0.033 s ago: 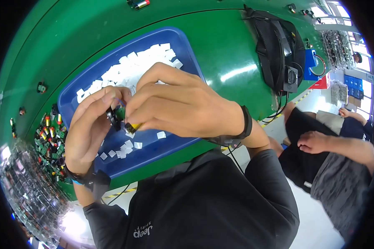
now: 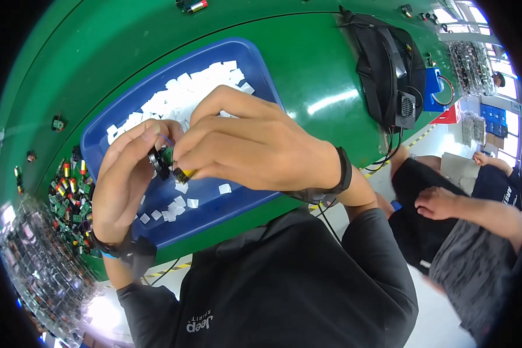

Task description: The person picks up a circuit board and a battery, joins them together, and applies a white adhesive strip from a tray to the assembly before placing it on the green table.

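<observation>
Component (image 2: 167,161) pinched between both hands' fingers (image 2: 156,134) over blue tray (image 2: 255,66) of white squares (image 2: 174,101).

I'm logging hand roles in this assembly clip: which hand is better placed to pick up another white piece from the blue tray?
Probably the right hand: its fingers hang directly over the white pieces in the blue tray. The left hand grips the small black-and-green part at the tray's left side.
</observation>
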The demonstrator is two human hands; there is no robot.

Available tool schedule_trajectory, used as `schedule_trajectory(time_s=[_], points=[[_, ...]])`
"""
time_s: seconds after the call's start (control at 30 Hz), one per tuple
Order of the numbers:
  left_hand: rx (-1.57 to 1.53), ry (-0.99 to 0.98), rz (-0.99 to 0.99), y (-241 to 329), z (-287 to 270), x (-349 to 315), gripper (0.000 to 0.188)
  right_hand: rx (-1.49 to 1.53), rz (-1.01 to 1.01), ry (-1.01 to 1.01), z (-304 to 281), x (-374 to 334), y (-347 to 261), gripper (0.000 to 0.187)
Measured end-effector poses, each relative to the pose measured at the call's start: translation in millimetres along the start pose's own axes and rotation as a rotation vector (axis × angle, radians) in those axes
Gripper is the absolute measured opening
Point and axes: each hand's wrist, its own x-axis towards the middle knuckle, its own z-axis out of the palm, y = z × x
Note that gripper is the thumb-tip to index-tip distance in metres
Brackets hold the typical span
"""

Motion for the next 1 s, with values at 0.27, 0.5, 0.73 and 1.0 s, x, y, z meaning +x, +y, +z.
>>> schedule_trajectory(time_s=[0.27, 0.5, 0.73, 1.0], points=[[0.280, 0.071, 0.059, 6, 16, -10, 0.026, -0.114, 0.009, 0.093, -6, -3, 1, 0.024], [0.276, 0.131, 0.127, -3, 23, -9, 0.029, -0.255, -0.099, 0.095, -5, 6, -3, 0.027], [0.351, 0.135, 0.164, -5, 24, -12, 0.035, -0.444, -0.162, 0.044, -4, 8, -4, 0.029], [0.414, 0.140, 0.283, -7, 29, -19, 0.035, -0.514, -0.164, 0.037, -4, 9, -8, 0.031]])
